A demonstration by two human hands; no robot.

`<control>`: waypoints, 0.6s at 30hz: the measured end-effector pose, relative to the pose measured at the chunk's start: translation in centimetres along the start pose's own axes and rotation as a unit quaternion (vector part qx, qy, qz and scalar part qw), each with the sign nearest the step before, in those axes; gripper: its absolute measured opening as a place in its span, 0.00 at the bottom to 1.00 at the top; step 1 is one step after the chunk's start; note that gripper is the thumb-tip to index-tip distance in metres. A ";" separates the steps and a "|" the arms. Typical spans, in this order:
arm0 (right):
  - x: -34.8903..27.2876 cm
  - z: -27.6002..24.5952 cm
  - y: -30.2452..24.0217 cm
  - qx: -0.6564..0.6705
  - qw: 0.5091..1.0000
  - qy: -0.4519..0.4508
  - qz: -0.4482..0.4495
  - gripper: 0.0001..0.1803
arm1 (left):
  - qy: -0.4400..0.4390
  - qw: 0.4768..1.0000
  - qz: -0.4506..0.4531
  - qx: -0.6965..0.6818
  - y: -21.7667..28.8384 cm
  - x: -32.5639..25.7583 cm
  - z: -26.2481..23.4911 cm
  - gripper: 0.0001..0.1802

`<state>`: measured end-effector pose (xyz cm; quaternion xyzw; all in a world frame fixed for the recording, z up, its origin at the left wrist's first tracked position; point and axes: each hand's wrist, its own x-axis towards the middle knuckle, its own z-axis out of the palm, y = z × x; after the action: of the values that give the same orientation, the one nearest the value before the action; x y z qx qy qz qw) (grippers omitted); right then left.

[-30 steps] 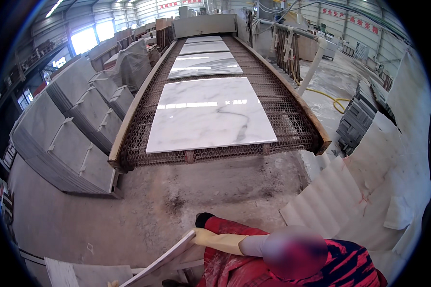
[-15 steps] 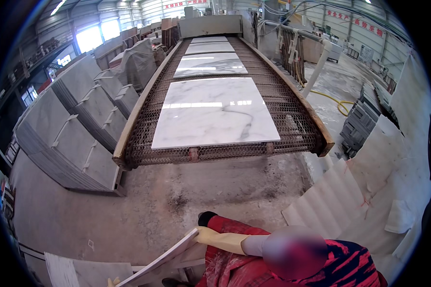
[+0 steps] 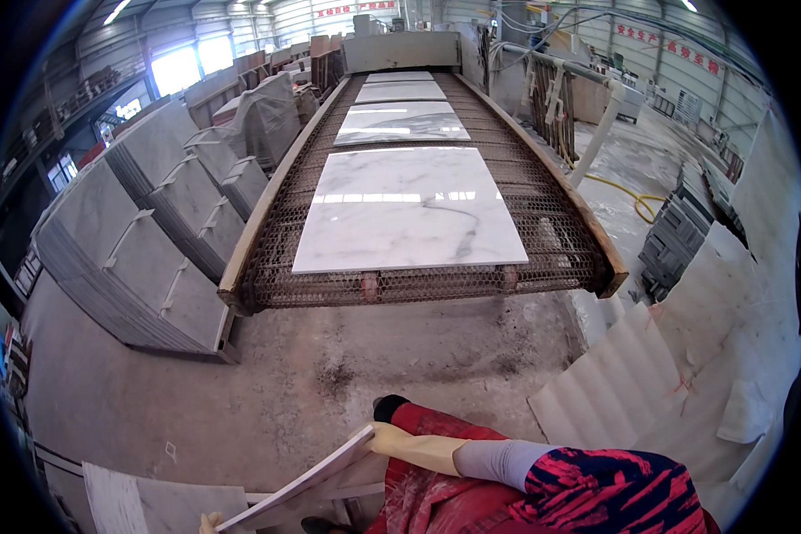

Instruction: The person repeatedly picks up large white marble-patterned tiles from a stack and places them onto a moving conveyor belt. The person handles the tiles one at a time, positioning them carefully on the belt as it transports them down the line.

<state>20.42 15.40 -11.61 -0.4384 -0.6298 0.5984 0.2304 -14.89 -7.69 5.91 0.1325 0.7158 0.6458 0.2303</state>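
Observation:
A white marble slab (image 3: pixel 307 474), tilted and seen nearly edge-on, is held between my two hands at the lower edge of the head view. My right hand (image 3: pixel 400 442), in a yellow rubber glove, grips its upper right end. At its lower left end is my left hand (image 3: pixel 209 523), also gloved in yellow, with only the fingertips showing around the edge. Another pale slab (image 3: pixel 182 509) lies beside it at the lower left. Ahead, a polished white marble slab with grey veins (image 3: pixel 409 212) rests flat on the near end of a mesh conveyor (image 3: pixel 556 222).
More polished slabs (image 3: pixel 402 123) lie in a row farther along the conveyor. Stacked slabs (image 3: pixel 138 258) stand upright on the left. At right are a pile of grey blocks (image 3: pixel 676 240), white foam sheets (image 3: pixel 610 374), a white pipe (image 3: pixel 599 133) and a yellow hose (image 3: pixel 641 203).
The view has shifted slightly, so the conveyor and stacks sit a little farther right. Both hands keep their hold on the tilted marble slab, which has hardly moved.

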 end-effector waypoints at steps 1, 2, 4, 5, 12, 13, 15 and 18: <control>0.1 0.0 0.3 0.001 1.000 -0.001 -0.002 0.19 | 0.000 1.000 0.000 0.000 0.0 0.0 0.1 0.21; 0.2 0.0 0.7 0.003 1.000 -0.002 -0.005 0.19 | -0.001 1.000 -0.003 0.000 0.1 -0.1 0.1 0.21; 0.5 0.1 1.1 0.007 1.000 -0.002 -0.009 0.19 | -0.001 1.000 -0.005 0.002 0.0 -0.1 0.0 0.21; 0.6 0.2 1.3 0.010 1.000 -0.002 -0.012 0.19 | 0.002 1.000 -0.005 -0.001 0.0 -0.1 0.0 0.21; -0.2 -0.2 -0.3 0.006 1.000 -0.002 0.024 0.18 | 0.008 1.000 -0.009 -0.004 0.0 0.1 -0.7 0.21; -0.3 -0.3 -0.5 0.011 1.000 -0.002 0.023 0.18 | 0.015 1.000 -0.008 -0.006 0.5 -0.3 -0.3 0.21; -0.5 -0.5 -0.7 0.012 1.000 -0.002 0.016 0.18 | 0.028 1.000 -0.005 -0.011 1.1 -0.9 0.5 0.21; -0.6 -0.5 -1.1 0.007 1.000 -0.007 0.006 0.18 | 0.028 1.000 -0.011 -0.008 0.6 -0.4 -0.3 0.20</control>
<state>20.80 15.33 -10.32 -0.4363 -0.6248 0.6070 0.2253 -14.80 -8.06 6.59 0.1049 0.7180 0.6526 0.2180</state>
